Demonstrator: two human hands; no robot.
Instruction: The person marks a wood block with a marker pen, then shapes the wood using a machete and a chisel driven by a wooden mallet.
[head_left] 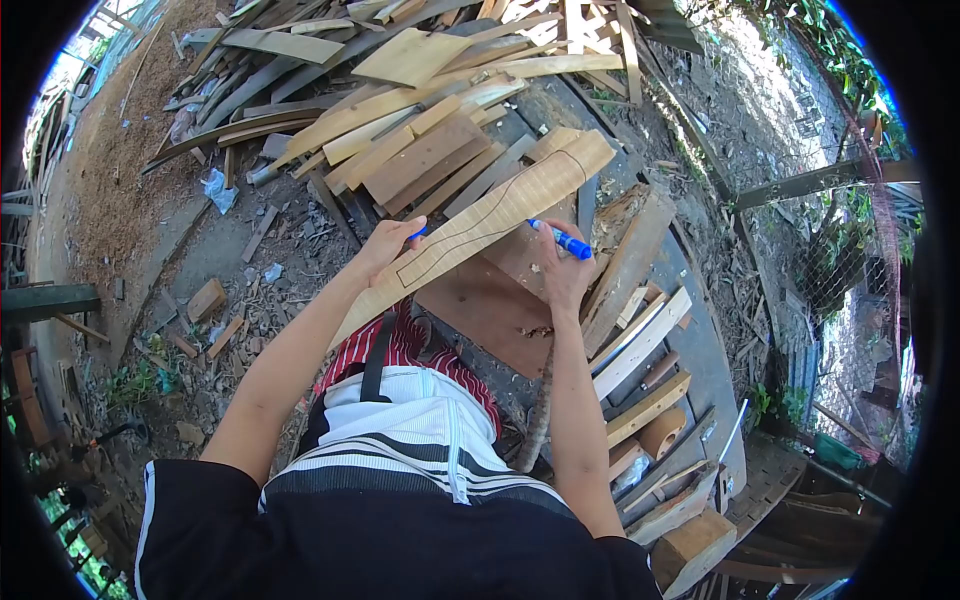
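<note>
A long pale wooden board (pixel 478 226) lies slanted across the view, with a dark curved outline drawn along its face. My left hand (pixel 384 252) grips its near edge, and a small blue cap (pixel 417 233) shows at the fingertips. In my right hand (pixel 563 278) is a blue marker (pixel 571 244), pinched between the fingers. The marker's tip points left, right at the board's lower edge. Part of the board's near end is hidden behind my left forearm.
Beneath the board is a brown wooden panel (pixel 490 312). A large heap of timber offcuts (pixel 300 75) spreads across the far side. To the right, more wood pieces (pixel 645 345) lie on a dark tabletop (pixel 715 380). Wood scraps and sawdust (pixel 135 130) cover the ground at left.
</note>
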